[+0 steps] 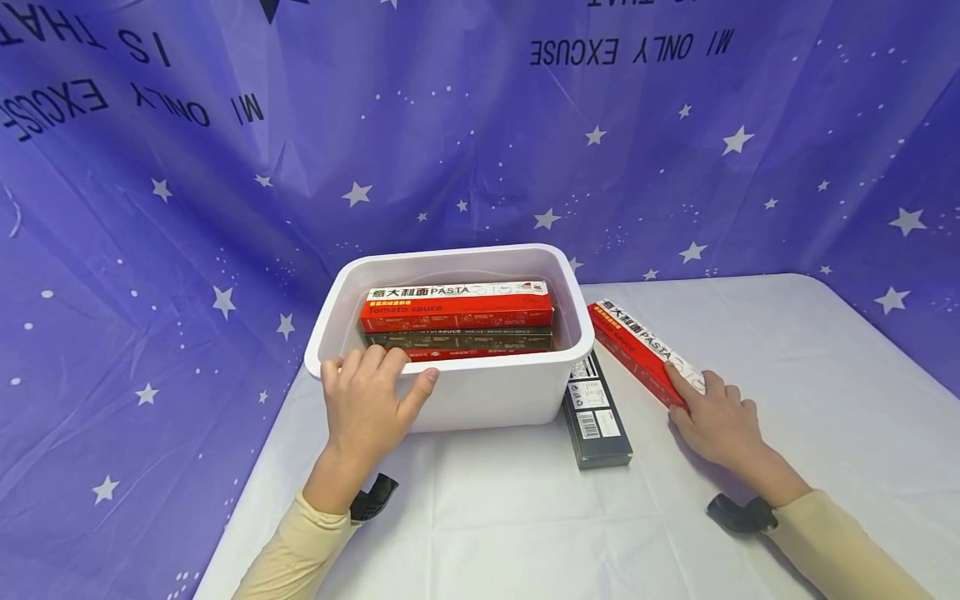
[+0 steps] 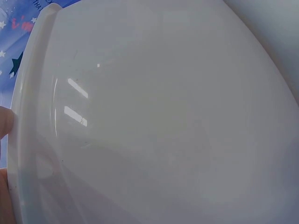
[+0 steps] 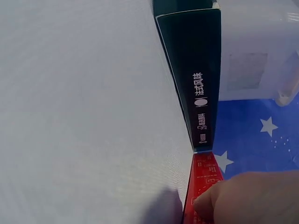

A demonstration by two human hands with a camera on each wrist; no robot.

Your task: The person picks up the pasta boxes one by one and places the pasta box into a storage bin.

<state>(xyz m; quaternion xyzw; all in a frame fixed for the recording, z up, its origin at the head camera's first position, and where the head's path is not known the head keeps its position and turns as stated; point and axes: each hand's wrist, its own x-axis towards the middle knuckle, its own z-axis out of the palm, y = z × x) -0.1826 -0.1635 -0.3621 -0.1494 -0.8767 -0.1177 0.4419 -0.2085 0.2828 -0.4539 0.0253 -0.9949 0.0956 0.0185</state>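
Note:
My left hand (image 1: 367,408) grips the near rim of a white plastic bin (image 1: 487,396), fingers over the edge and thumb along the front. Inside the bin lie a red-and-white pasta box (image 1: 457,315), a dark box (image 1: 487,341) and, nearest the rim, another red box (image 1: 480,353). On the right, my right hand (image 1: 720,425) holds the near end of a red pasta box (image 1: 633,360) lying slantwise on the table. A dark pasta box (image 1: 600,433) leans close by the bin's right side. In the right wrist view, my thumb (image 3: 257,198) is on the red side.
A white cloth covers the table (image 1: 510,508). Behind and to the left hangs a purple curtain (image 1: 465,150) with stars and lettering. Black wrist cameras (image 1: 741,515) sit under both wrists.

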